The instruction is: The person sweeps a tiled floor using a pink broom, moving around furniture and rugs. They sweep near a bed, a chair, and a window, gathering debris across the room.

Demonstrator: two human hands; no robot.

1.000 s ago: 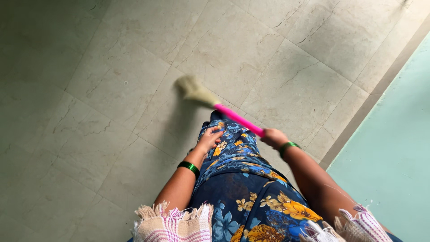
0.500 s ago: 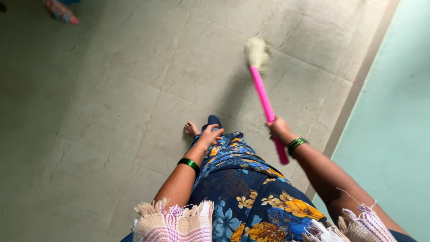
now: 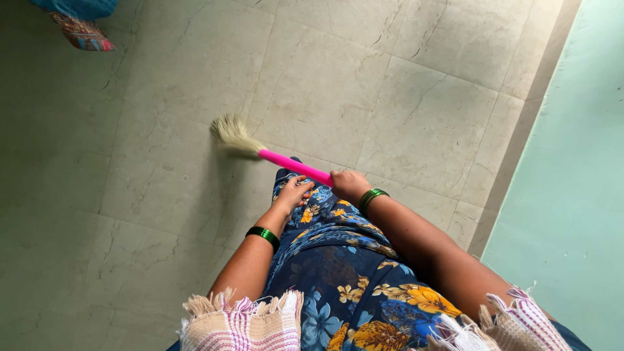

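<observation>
The broom [image 3: 270, 153] has swung left of the dress [image 3: 338, 260]; the right hand [image 3: 348, 184] clamps its pink handle, the left hand [image 3: 296, 193] pinches the dress.

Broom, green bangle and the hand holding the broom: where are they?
Broom [image 3: 294, 166], head view, on its pink handle.
Green bangle [image 3: 263, 235], head view, on the band around the left wrist.
Right hand [image 3: 348, 185], head view, on its knuckles, closed around the handle.

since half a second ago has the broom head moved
Yes. The broom has swung left, away from the green wall, and its bristles now lie on the tiles ahead of the left hand, gripped by the right hand.
</observation>
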